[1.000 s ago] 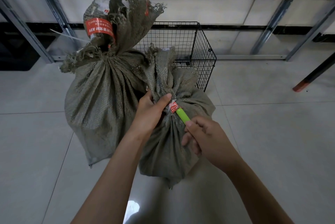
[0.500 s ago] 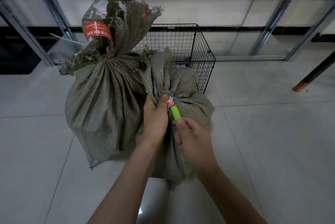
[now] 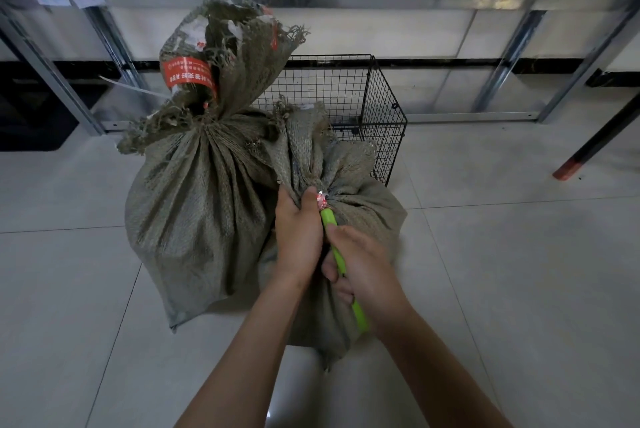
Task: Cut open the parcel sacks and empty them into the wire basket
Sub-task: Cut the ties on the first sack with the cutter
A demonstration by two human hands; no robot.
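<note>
The left hand (image 3: 298, 232) is gripping the gathered neck of the nearer grey-green woven plastic sack (image 3: 370, 201), its fingers and thumb curling round the bunched fabric just below the frayed mouth. Right beside it, the right hand (image 3: 369, 275) is wrapping its fingers round the bright green plastic handle of a slim cutter (image 3: 328, 220). The handle's butt is sticking out beneath the wrist and its front end is pointing up and away from the person. That front end is meeting the small red-and-white seal (image 3: 322, 200) cinching the sack's neck, just beside the left thumb; the blade itself is too small to make out. The sack is standing upright on the pale grey tiled floor (image 3: 519, 289), directly under both hands, its body bulging out to the right. Pressing against its left side, a larger sack of the same grey-green weave (image 3: 194, 220) is standing taller, tied at the neck, with a red printed band (image 3: 188, 76) wrapping its ragged, flaring top. The black wire-mesh basket (image 3: 382, 105) is sitting on the floor just behind the two sacks, well beyond the hands, its front lower part hiding behind the nearer sack. Galvanised metal shelving uprights (image 3: 512, 40) are running along the white wall behind it.
</note>
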